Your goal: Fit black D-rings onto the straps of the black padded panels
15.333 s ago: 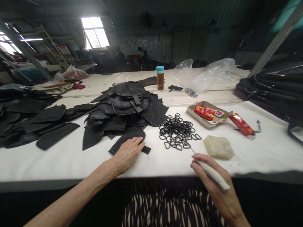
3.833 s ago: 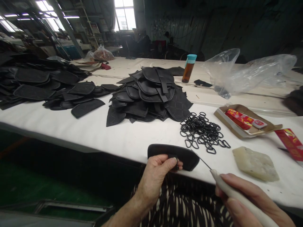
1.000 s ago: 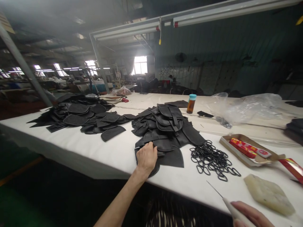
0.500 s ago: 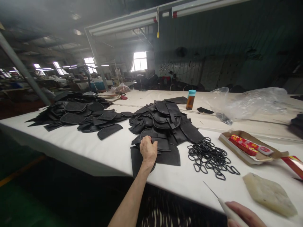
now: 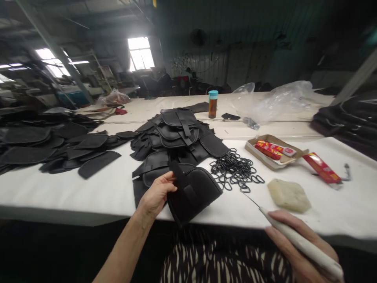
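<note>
My left hand [image 5: 157,194] pinches the strap of a black leather flap piece [image 5: 197,192], which is lifted and tilted over the table's front edge. Behind it rises a pile of similar black pieces with straps [image 5: 176,133]. My right hand [image 5: 303,247] is closed around the pale handle of an awl [image 5: 294,236]. The awl's thin metal tip points forward and left, near a heap of black D-shaped rings [image 5: 232,169]. A yellowish, wax-like block [image 5: 288,195] lies on the white table just beyond my right hand.
More black pieces [image 5: 59,141] spread over the left side of the table. At the right are an open cardboard box [image 5: 277,163] with red-and-yellow packets and another red packet [image 5: 322,169]. Farther back stand a blue-capped bottle [image 5: 212,105] and clear plastic bags [image 5: 282,102].
My left hand has lifted one black flap piece off the near stack and brought it rightward. My right hand with the awl has come further into view. The camera has turned right.
</note>
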Demonstrator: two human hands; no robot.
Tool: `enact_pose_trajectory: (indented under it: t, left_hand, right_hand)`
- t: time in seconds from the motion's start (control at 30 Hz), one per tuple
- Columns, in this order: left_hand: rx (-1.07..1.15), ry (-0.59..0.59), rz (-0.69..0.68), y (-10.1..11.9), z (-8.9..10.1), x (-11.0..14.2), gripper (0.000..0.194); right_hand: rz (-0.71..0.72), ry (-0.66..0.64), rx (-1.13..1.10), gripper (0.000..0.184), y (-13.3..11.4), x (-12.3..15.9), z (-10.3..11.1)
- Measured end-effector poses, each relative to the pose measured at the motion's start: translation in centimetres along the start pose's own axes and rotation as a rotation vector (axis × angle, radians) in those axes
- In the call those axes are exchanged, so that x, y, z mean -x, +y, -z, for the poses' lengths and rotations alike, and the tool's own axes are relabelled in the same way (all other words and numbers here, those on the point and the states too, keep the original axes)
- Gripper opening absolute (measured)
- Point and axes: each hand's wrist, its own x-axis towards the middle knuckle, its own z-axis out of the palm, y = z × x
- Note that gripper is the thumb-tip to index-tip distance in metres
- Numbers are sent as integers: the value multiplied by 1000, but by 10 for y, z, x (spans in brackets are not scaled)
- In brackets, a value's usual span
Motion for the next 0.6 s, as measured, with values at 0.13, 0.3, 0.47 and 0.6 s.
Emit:
enact_pose_trajectory:
  t: [0.13, 0.3, 0.47, 0.6]
  left_hand:
    - [-154, -56, -7, -18, -25, -9, 48]
    - [-247, -123, -17, -12, -31, -12, 42]
    - [-309, -54, 73, -8, -37, -8, 30]
    - [-371, 24, -3, -3, -28, 3, 27]
  right_hand:
    - [-46, 129, 143, 26, 1, -12, 4]
    - [3, 87, 204, 24, 4, -17, -4]
    - [118, -138, 148, 18, 9, -17, -23]
    - [244, -176, 192, 17, 5, -23, -27]
